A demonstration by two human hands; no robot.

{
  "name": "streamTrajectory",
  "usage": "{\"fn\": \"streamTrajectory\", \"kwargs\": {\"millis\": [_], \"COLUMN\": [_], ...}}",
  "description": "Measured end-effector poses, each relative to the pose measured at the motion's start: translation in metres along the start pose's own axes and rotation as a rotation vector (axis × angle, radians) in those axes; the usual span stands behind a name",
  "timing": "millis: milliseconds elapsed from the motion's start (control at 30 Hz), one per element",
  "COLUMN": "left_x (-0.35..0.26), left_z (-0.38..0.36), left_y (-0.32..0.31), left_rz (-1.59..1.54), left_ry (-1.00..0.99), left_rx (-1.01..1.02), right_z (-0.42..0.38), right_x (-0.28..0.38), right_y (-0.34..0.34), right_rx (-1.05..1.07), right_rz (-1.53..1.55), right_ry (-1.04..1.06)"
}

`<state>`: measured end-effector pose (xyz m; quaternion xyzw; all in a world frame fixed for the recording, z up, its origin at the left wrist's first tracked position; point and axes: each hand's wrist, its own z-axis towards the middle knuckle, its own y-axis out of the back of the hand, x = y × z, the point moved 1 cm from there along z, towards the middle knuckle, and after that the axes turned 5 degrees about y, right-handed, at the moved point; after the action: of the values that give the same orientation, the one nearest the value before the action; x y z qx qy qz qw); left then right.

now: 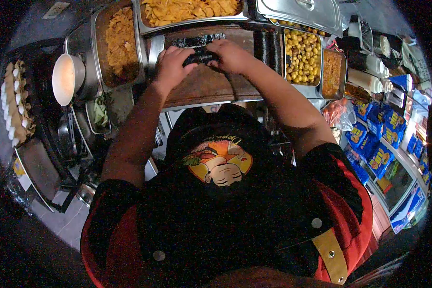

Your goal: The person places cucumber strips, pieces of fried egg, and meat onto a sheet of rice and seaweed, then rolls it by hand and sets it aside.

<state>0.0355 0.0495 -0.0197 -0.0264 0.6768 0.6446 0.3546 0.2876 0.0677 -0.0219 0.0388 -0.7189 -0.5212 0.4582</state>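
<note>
Both hands work over a brown cutting board (185, 90). My left hand (174, 68) presses its fingers and thumb against the left end of a short, dark, glossy roll (200, 58) that looks like a seaweed roll. At the other end, my right hand (229, 56) curls its fingers around the roll. Just beyond it lies a dark sheet with pale flecks (199, 40), partly behind the hands. Several long dark rolls (268, 50) lie side by side at the board's right. The fingers hide both ends of the roll in my grip.
Metal pans hold orange-yellow pieces (192, 10), shredded orange food (121, 38), round yellow items (302, 56) and a reddish mixture (332, 73). A white bowl (68, 79) stands left. Squeeze bottles (369, 80) and blue snack packets (377, 129) are at right.
</note>
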Motion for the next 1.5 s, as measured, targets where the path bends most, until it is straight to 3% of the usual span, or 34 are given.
{"fn": "streamTrajectory", "kwargs": {"millis": [167, 500, 700, 933, 1000, 1500], "left_x": [0.011, 0.005, -0.017, -0.020, -0.019, -0.019], "left_z": [0.006, 0.016, 0.015, 0.014, 0.015, 0.023], "left_y": [0.000, 0.008, 0.000, -0.002, 0.000, -0.001], "left_rz": [0.026, 0.103, 0.105, 0.120, 0.122, 0.183], "left_ry": [-0.080, 0.017, -0.033, -0.027, -0.023, -0.001], "left_rx": [-0.014, 0.003, -0.016, -0.037, -0.034, 0.047], "right_z": [-0.001, 0.002, 0.010, 0.012, 0.010, 0.012], "right_x": [0.003, -0.014, -0.010, -0.014, -0.003, -0.010], "right_y": [0.007, 0.002, 0.010, 0.009, 0.019, 0.016], "right_rx": [-0.058, -0.151, -0.015, -0.041, -0.140, -0.063], "right_rz": [0.049, -0.073, -0.208, -0.199, -0.196, -0.276], "right_ry": [-0.006, -0.033, -0.115, -0.083, -0.030, 0.009]}}
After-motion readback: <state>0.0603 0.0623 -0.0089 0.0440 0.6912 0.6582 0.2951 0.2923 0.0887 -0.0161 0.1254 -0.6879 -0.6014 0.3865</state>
